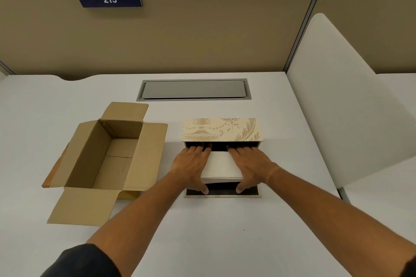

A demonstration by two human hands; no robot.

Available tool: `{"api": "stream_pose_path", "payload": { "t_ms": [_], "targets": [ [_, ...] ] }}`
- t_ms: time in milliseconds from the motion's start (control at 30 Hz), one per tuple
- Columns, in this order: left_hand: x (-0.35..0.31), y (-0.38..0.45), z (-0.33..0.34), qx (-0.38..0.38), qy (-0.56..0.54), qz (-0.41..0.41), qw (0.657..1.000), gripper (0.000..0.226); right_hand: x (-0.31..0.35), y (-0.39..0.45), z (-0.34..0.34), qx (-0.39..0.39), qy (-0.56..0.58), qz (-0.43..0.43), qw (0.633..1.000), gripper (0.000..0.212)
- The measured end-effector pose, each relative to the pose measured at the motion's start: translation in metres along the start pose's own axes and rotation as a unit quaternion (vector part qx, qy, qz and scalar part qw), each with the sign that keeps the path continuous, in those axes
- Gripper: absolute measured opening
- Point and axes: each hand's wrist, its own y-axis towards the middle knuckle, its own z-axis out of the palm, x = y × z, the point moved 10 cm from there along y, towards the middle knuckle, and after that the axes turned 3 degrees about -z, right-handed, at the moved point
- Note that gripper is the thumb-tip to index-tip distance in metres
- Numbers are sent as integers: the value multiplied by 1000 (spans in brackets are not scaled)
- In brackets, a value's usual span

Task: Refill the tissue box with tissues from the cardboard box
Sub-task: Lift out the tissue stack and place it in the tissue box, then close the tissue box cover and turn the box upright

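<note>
While both hands point(221, 168) clasp the tissue stack point(221, 167) over the open tissue box point(221, 130), right of the empty cardboard box point(108, 155), uneven pressing could buckle sheets against its walls.

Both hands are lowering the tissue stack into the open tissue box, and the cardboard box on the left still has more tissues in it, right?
Not quite. The head view shows the cardboard box empty, only its bare bottom visible. The rest holds: the left hand and right hand grip the tissue stack over the open tissue box.
</note>
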Motion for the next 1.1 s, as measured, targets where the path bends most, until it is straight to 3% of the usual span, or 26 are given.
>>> {"api": "stream_pose_path", "payload": {
  "t_ms": [533, 700, 867, 967, 1100],
  "targets": [
    [3, 9, 16, -10, -2, -15, 1000, 98, -2, 7, -3, -14, 28, -10, 999, 100],
    [2, 9, 14, -9, -7, -15, 1000, 106, -2, 7, -2, -11, 25, -11, 1000, 101],
    [1, 0, 2, -34, -27, -10, 999, 130, -5, 2, -3, -8, 29, -3, 1000, 127],
    [2, -17, -12, -89, -82, -2, 993, 128, -6, -13, -20, -94, 59, 3, 994, 121],
    [19, -48, -21, -194, -228, -53, 953, 90, -9, -55, -42, -285, 164, 29, 944, 75]
  ]
}}
